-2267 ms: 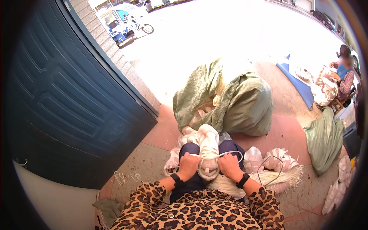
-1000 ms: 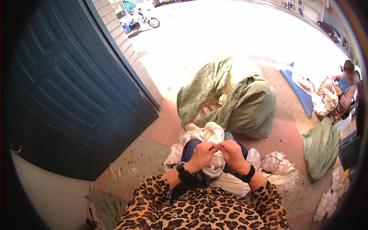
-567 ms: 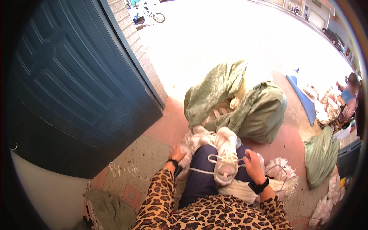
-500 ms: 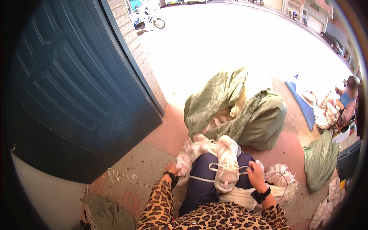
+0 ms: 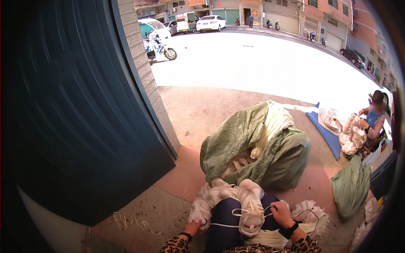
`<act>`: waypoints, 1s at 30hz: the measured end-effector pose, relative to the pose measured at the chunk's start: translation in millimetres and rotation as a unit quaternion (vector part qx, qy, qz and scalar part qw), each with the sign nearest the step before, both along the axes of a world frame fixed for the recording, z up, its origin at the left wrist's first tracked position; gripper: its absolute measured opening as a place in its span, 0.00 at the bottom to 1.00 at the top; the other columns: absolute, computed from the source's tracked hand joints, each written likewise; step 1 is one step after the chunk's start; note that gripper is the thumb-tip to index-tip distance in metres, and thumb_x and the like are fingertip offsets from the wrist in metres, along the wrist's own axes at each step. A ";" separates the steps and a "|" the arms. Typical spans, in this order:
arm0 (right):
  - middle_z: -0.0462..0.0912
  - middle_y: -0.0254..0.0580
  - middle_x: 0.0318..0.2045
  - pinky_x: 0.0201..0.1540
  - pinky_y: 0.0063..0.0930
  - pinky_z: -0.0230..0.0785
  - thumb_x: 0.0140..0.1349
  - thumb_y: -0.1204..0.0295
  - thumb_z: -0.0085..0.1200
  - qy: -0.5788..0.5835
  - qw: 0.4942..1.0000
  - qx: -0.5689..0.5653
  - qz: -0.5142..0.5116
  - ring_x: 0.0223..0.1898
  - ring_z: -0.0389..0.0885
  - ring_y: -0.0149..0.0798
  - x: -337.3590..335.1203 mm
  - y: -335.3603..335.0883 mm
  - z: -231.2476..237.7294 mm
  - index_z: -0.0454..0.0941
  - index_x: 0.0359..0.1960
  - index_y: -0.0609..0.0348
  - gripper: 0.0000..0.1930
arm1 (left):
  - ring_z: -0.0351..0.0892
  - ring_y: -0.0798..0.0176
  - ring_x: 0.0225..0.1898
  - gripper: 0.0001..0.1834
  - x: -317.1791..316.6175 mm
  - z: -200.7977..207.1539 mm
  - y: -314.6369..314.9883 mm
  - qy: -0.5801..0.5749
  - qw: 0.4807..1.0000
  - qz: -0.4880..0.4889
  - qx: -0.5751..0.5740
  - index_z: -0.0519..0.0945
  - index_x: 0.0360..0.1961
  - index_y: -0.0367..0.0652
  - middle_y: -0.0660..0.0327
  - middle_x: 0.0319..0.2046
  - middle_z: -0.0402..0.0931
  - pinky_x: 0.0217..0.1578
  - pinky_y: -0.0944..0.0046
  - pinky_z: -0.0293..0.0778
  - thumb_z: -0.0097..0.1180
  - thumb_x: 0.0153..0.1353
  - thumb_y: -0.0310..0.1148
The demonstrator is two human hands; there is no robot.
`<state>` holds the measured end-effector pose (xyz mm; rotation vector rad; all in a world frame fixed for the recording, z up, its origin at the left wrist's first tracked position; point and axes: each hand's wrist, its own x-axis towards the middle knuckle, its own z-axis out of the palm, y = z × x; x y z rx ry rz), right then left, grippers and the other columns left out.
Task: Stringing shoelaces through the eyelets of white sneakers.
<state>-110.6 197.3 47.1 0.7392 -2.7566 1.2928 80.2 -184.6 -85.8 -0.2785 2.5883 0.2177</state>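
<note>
A white sneaker (image 5: 251, 206) lies over my dark-trousered thighs, its toe pointing away from me. Loose white shoelace (image 5: 225, 225) runs from it across my left thigh towards my left hand (image 5: 194, 227), whose fingers are drawn together against a pale shoe (image 5: 200, 212) beside my leg; their hold on the lace is partly hidden. My right hand (image 5: 282, 215) pinches the lace on the sneaker's other side, over my right thigh. More white shoes (image 5: 219, 189) are heaped past my knees. Against my right leg rests a bundle of cream laces (image 5: 270, 238).
A large green woven sack (image 5: 291, 164) with shoes and cream laces stands ahead. Left is a dark door (image 5: 84, 126); lace scraps (image 5: 135, 223) lie on the floor. At right are another green sack (image 5: 351, 185), a blue sheet (image 5: 324, 130) and a seated person (image 5: 375, 120) among shoes.
The view has tilted up, showing more street and less of my sleeves. The sneaker stays on my lap, and both hands keep nearly the same places beside it.
</note>
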 end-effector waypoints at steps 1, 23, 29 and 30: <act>0.76 0.48 0.27 0.35 0.35 0.64 0.46 0.76 0.54 0.013 1.000 -0.008 0.001 0.33 0.73 0.48 -0.9 -1.7 0.8 0.75 0.30 0.64 0.08 | 0.68 0.35 0.41 0.28 -0.8 -2.2 -2.7 0.022 1.000 0.000 -0.005 0.59 0.55 0.56 0.48 0.45 0.63 0.34 0.45 0.71 0.50 0.54 0.45; 0.73 0.49 0.37 0.45 0.34 0.63 0.50 0.79 0.50 0.016 0.987 -0.141 0.070 0.42 0.70 0.49 -2.4 -52.2 47.1 0.72 0.38 0.62 0.11 | 0.58 0.79 0.14 0.12 -20.8 284.0 -39.7 0.488 0.711 0.358 0.360 0.70 0.22 0.43 0.71 0.15 0.63 0.13 0.77 0.53 0.41 0.62 0.34; 0.74 0.48 0.36 0.45 0.36 0.64 0.50 0.73 0.54 0.035 0.930 -0.149 0.334 0.42 0.71 0.49 40.6 -115.7 76.8 0.73 0.37 0.63 0.12 | 0.60 0.79 0.16 0.11 -25.7 318.2 30.5 0.448 0.690 0.385 0.418 0.72 0.27 0.41 0.71 0.17 0.65 0.15 0.79 0.55 0.42 0.63 0.35; 0.74 0.48 0.36 0.45 0.36 0.64 0.50 0.73 0.54 0.029 0.929 -0.141 0.340 0.42 0.71 0.49 50.7 -126.8 78.9 0.73 0.37 0.63 0.12 | 0.60 0.79 0.16 0.11 -26.9 319.2 35.3 0.442 0.695 0.366 0.434 0.72 0.28 0.41 0.71 0.17 0.65 0.16 0.79 0.56 0.42 0.63 0.35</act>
